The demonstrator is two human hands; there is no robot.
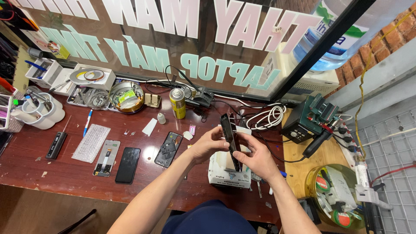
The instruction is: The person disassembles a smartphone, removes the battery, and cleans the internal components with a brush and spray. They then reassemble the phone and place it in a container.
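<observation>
Dark phone (229,136) edge-on between both hands' fingers (242,139)

- At frame centre, the left hand (211,144) and right hand (256,157) hold a phone (229,138) edge-on between them, above a box (227,170) on the desk (65,173).
- Left of the hands, an opened phone back (168,149) lies flat; further left lie another phone (128,164) and a screen panel (106,157).
- Behind these, a spray can (177,103) stands upright.
- A round tin (126,96) sits left of the can.
- At right, a soldering station (310,119) stands beside coiled cable (268,117).
- A round bowl (336,195) sits at lower right.
</observation>
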